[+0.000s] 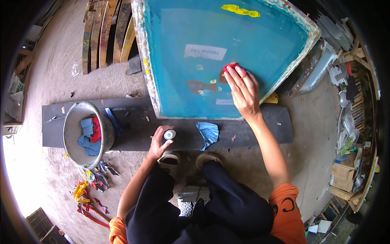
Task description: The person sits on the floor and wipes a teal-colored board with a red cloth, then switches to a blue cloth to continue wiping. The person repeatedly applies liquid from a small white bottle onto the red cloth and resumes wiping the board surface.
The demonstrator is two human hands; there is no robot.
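Note:
A large screen-printing frame (pixel 170 87) with a teal mesh leans up in front of me. Against that mesh my right hand (pixel 243 90) presses a folded red cloth (pixel 230 66), fingers together over it. Pale patches and a brownish patch (pixel 198 87) mark the mesh near the cloth. Low over the dark board, my left hand (pixel 157 143) is closed around a small white-topped bottle (pixel 170 134), seen from above; most of its body is hidden. A light blue cloth (pixel 208 133) lies on the board between my hands.
The dark board (pixel 260 132) runs across under the frame. On its left end stands a grey bucket (pixel 109 134) holding blue and red rags (pixel 87 127). Coloured scraps (pixel 81 191) litter the floor beside it. Wooden slats (pixel 94 44) stand at far left; clutter and a cardboard box (pixel 343 175) line the right.

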